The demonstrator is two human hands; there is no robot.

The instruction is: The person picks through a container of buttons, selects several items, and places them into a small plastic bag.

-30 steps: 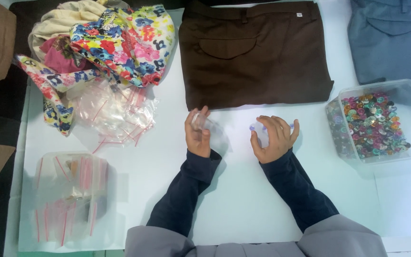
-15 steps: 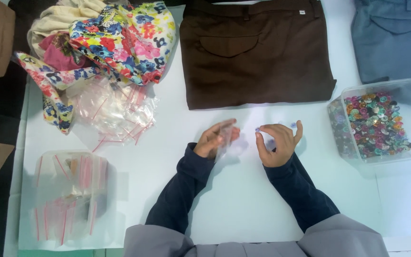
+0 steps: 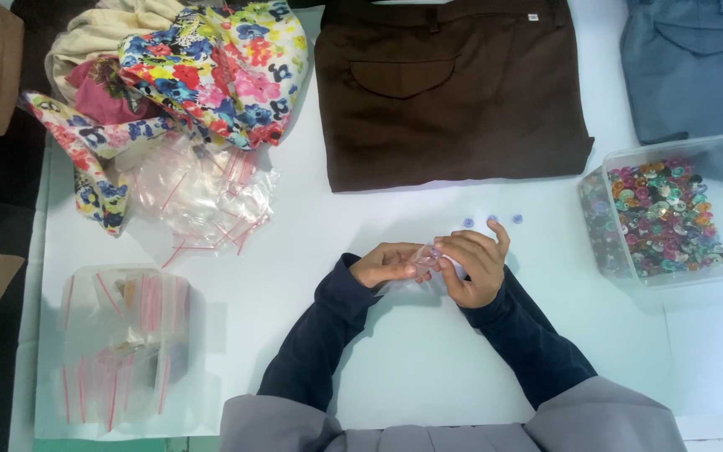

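White desk (image 3: 428, 368): left hand (image 3: 388, 264) and right hand (image 3: 474, 266) fingers are pinching small clear plastic bag (image 3: 423, 266); three lilac buttons (image 3: 492, 220) sitting at 12 o'clock.

Both hands (image 3: 433, 266) on small clear bag (image 3: 428, 266) — buttons (image 3: 492, 220) nearby

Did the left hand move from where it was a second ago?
Yes. The left hand moved right and nearer the person, away from the brown trousers, meeting the right hand.
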